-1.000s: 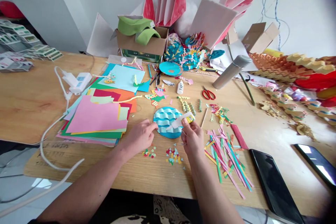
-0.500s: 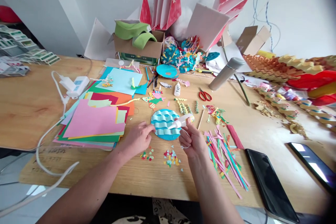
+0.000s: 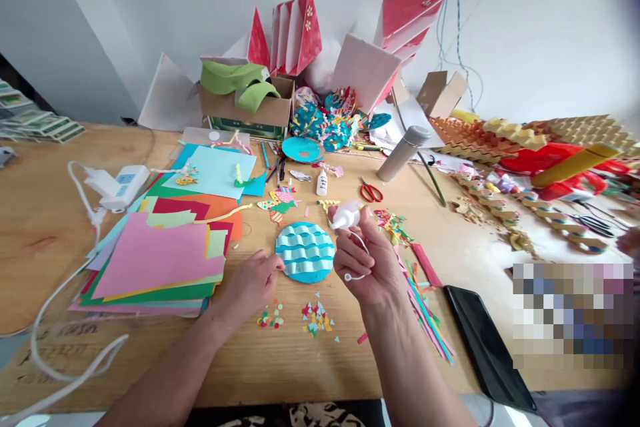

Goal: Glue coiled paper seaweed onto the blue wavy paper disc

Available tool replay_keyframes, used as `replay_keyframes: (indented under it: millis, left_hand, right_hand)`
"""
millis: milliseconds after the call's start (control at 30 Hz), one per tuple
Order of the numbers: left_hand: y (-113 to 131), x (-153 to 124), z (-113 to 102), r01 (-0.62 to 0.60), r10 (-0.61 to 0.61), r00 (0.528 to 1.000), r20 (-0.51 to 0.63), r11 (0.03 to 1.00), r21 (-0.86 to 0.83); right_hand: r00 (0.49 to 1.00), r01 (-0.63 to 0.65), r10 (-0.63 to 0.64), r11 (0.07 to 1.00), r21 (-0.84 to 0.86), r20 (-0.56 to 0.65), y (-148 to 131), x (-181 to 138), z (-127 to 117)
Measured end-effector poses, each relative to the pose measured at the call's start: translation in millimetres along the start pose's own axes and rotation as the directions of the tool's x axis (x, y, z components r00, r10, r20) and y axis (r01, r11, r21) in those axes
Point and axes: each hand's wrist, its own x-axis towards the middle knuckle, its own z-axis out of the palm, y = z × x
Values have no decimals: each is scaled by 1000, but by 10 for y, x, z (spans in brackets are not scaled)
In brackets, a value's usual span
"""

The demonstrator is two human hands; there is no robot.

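My right hand [image 3: 367, 260] is raised above the table, shut on a small white glue bottle [image 3: 346, 215], with a thin white cord looping down from it. Below and to the left lies a round blue paper disc with wavy layered strips [image 3: 305, 252]. The bottle is clear of the disc. My left hand [image 3: 251, 285] rests on the wooden table, holding nothing, its fingertips close to the disc's left edge. Small coloured paper scraps [image 3: 315, 317] lie just below the disc.
A stack of coloured paper sheets [image 3: 150, 260] lies left of my left hand. Paper strips [image 3: 425, 307] and a black phone [image 3: 487, 347] lie to the right. Red scissors [image 3: 371, 192], a steel flask [image 3: 403, 153] and a cardboard box [image 3: 245, 107] stand further back.
My right hand has lifted the glue bottle up and away from the disc. My left hand has drawn back slightly from the disc. The view has swung to the left.
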Motion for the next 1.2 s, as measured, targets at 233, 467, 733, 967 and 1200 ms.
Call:
replay_keyframes:
  millis: [233,467,733,967,1200]
  left_hand:
    - [-17,13,15,-6,6,1000,4,999,-47]
    - [137,49,-147,93,-146,982,-118,925,-368]
    - [529,53,-445,-7,102,992,77,644,-765]
    - [277,27,-385,-29,-5,998,-61,840,-542]
    - [43,122,-192,32,-37,958,-286,999,-23]
  right_hand:
    - [997,78,-80,976,-203,-4,-196,7,369]
    - [990,131,-138,958,-256,-12,-279,-43,490]
    - [988,139,-151,957,-254,-27,-207,-85,349]
    - [971,198,-206,977,-77,-117,-341,-180,-176]
    - [980,153,-146,987,49,-135,-332,-177,-563]
